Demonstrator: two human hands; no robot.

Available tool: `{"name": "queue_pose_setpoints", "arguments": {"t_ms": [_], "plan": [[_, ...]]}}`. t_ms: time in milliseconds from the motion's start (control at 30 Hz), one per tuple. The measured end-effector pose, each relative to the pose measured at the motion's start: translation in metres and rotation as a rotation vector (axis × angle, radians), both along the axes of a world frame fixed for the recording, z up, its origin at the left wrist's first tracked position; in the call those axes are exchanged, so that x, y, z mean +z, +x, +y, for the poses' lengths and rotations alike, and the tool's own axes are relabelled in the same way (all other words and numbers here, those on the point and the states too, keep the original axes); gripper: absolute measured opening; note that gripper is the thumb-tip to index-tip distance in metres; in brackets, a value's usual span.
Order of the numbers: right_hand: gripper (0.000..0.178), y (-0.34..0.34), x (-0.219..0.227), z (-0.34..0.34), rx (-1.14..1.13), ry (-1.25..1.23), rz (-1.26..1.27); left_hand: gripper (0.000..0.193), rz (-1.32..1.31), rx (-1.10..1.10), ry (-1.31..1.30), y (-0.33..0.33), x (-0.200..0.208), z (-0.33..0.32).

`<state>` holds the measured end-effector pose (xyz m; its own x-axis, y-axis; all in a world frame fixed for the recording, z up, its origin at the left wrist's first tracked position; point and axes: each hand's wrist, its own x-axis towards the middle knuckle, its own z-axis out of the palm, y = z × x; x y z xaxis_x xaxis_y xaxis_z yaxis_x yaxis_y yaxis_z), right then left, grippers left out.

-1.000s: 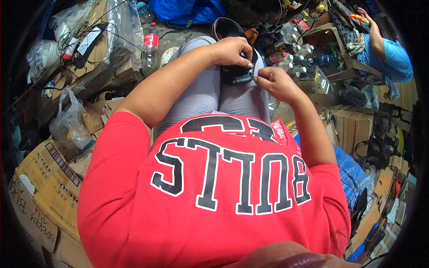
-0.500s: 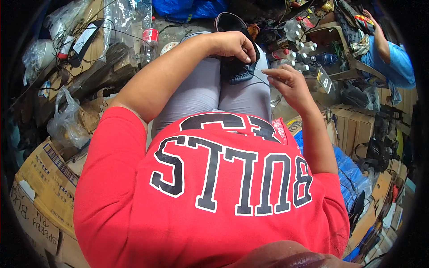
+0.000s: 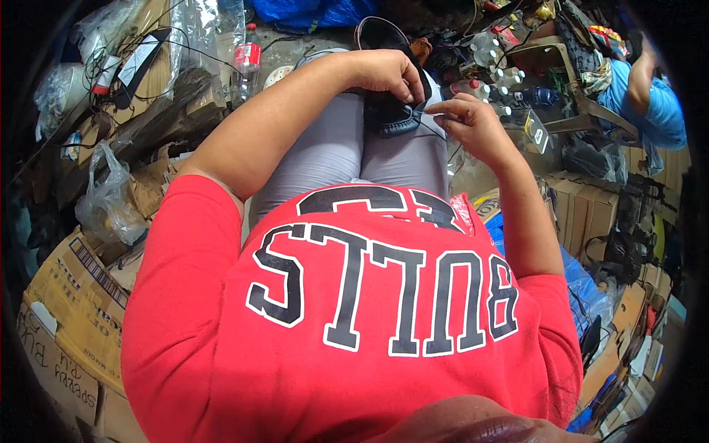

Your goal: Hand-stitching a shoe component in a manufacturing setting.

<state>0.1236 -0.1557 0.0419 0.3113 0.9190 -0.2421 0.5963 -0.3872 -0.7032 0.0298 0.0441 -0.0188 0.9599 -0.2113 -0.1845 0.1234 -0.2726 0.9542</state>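
Across my thighs lies a black shoe (image 3: pixel 399 128) with a puckered, gathered seam at its toe; its far part is hidden by my left hand and forearm. Fingers and thumb of my left hand (image 3: pixel 390 75) are closed on the shoe's upper edge. At the shoe's right side, my right hand (image 3: pixel 476 127) pinches a thin, needle-like thing, too small to make out fully. A dark thread (image 3: pixel 434 131) runs from the shoe near those fingertips. Just beyond my left hand stands a dark, round-rimmed object (image 3: pixel 380 33), partly covered.
A clear bottle with a red label (image 3: pixel 247 59) stands left of my knees. Several bottles (image 3: pixel 484 52) cluster at the right, beside a chair frame (image 3: pixel 569 74). Cardboard boxes (image 3: pixel 74 295) lie at left. A person in a blue shirt (image 3: pixel 650 103) is at far right.
My right hand has moved up and left, bringing its fingertips closer to the shoe. My left hand keeps its hold. At far right, the other person's arm has lowered.
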Motion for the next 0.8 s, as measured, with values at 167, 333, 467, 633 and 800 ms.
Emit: {"name": "queue_pose_setpoints", "arguments": {"t_ms": [167,333,467,633,800], "plan": [[0.019,0.005,0.001,0.008,0.068,-0.056,-0.047,0.023,-0.01,0.004,0.064,0.002,-0.002,-0.002],[0.022,0.026,-0.022,0.005,0.11,-0.071,0.121,0.023,-0.113,-0.052,0.119,-0.001,-0.007,0.0],[0.023,0.041,-0.047,-0.004,0.095,-0.047,0.416,0.028,-0.143,-0.084,0.23,-0.003,0.001,-0.003],[0.02,0.027,-0.053,0.0,-0.015,-0.04,0.459,0.032,-0.212,-0.068,0.312,-0.005,-0.001,-0.003],[0.013,-0.002,-0.037,0.001,-0.086,0.102,0.194,0.031,-0.309,0.05,0.356,-0.016,-0.01,-0.007]]}}
